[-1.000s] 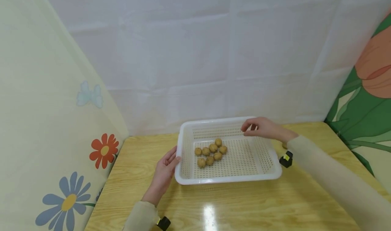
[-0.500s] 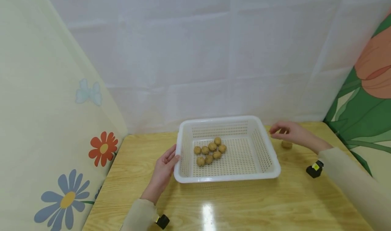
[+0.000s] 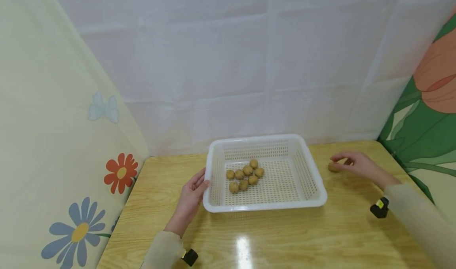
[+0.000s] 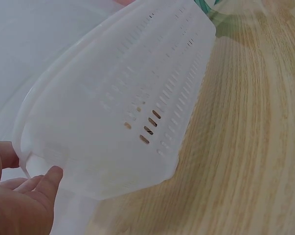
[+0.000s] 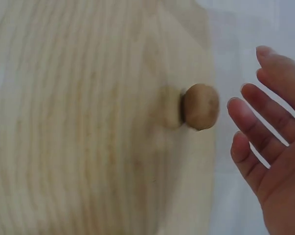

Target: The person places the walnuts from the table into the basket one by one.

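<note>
A white plastic basket (image 3: 265, 208) with slotted sides holds several walnuts (image 3: 247, 170) toward its left half. At its left rim, my left hand (image 3: 189, 201) pinches the edge, thumb on top and fingers beneath; the left wrist view shows these fingers (image 4: 48, 183) against the basket's outside (image 4: 88, 117). One walnut (image 3: 333, 167) lies on the table right of the basket. My right hand (image 3: 360, 167) reaches over beside it. From the right wrist, this hand (image 5: 279, 132) appears with fingers spread, a small gap from the walnut (image 5: 201, 106).
The wooden table (image 3: 285, 237) extends around the basket. A white cloth (image 3: 221, 71) hangs behind it, with flower-printed cloths on the left and right sides. A black wrist camera (image 3: 379, 208) sits below each wrist.
My right hand has moved right, from above the basket's far right corner to the walnut on the table. The left hand stays on the rim.
</note>
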Motion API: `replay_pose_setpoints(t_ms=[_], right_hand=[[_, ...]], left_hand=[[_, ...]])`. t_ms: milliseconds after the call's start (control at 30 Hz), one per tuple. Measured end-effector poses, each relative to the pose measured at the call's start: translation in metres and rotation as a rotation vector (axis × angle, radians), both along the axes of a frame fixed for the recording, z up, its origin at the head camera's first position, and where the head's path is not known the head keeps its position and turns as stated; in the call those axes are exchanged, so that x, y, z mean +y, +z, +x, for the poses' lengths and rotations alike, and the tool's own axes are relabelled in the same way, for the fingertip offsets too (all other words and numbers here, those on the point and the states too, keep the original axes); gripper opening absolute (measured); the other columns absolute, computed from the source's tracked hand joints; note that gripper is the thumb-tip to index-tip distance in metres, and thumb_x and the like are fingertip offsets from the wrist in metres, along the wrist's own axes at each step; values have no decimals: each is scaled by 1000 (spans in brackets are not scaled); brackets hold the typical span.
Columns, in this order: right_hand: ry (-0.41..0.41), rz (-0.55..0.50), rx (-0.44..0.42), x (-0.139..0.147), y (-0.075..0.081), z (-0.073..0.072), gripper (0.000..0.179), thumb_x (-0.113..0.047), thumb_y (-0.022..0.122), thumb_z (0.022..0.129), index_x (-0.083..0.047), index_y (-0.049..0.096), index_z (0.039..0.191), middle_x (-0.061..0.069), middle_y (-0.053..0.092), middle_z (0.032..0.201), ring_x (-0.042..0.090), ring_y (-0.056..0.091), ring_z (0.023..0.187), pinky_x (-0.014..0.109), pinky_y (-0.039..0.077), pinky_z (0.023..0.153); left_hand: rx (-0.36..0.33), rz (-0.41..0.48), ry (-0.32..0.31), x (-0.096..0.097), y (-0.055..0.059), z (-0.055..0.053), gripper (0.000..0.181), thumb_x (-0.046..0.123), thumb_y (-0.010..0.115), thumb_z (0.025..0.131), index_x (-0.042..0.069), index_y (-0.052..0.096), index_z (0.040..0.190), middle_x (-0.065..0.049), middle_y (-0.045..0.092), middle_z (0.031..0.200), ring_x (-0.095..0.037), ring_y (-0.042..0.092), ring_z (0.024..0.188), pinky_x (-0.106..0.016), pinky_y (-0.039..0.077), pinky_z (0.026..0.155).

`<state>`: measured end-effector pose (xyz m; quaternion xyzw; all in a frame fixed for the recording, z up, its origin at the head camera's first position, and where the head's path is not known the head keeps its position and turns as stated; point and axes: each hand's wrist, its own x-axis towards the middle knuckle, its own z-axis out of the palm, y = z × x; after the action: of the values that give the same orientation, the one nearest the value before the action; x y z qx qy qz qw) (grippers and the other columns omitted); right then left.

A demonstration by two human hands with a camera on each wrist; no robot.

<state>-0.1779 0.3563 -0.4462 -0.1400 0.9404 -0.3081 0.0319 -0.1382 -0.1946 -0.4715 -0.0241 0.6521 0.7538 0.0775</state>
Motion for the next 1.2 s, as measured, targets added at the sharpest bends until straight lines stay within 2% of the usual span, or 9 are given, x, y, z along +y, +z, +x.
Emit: replay_pose_setpoints(t_ms=[233, 433, 600, 767, 1000, 1200], right_hand=[[-6, 2, 66, 14, -24, 3, 33, -14, 71, 100, 3, 70, 128, 26, 69, 124, 7, 62, 85, 25, 55, 67], [-27, -20, 41, 17, -39, -2, 36, -14, 71, 100, 5, 67, 130, 31, 65, 128, 15, 64, 82, 26, 56, 61], [-41, 11, 45, 17, -46, -7, 38, -15, 72, 99, 4, 66, 132, 32, 63, 131, 23, 66, 90, 26, 56, 67], [-32, 29, 60, 17, -48, -8, 39, -14, 73, 99, 5, 66, 132, 31, 64, 131, 31, 66, 98, 30, 56, 76], [-41, 38, 25, 14, -46, -7, 41, -17, 71, 100, 7, 64, 133, 34, 63, 131, 38, 67, 99, 39, 57, 76], [-73, -3, -27, 10, -43, -6, 45, -26, 71, 101, 5, 63, 133, 31, 66, 123, 29, 68, 92, 31, 57, 67]], left_hand=[[-5, 4, 0, -1, -1, 0, 57, 8, 56, 108, 3, 36, 160, -18, 43, 161, -30, 45, 145, -28, 52, 106], [-6, 8, 0, -1, -1, -1, 57, 8, 56, 108, 3, 36, 160, -18, 43, 161, -30, 45, 145, -27, 53, 104], [-7, 4, 5, -1, -1, -1, 57, 9, 57, 107, 3, 37, 160, -19, 44, 161, -29, 47, 144, -28, 53, 104], [3, -3, 11, 0, -1, -1, 57, 9, 59, 107, 2, 37, 160, -20, 44, 160, -29, 48, 143, -28, 53, 103], [-1, 3, 10, 0, -2, 0, 57, 8, 58, 107, 3, 38, 160, -19, 45, 160, -29, 49, 143, -28, 54, 103], [-8, 9, 14, 0, -3, -2, 57, 8, 58, 107, 3, 37, 160, -18, 44, 160, -27, 50, 142, -28, 54, 103]])
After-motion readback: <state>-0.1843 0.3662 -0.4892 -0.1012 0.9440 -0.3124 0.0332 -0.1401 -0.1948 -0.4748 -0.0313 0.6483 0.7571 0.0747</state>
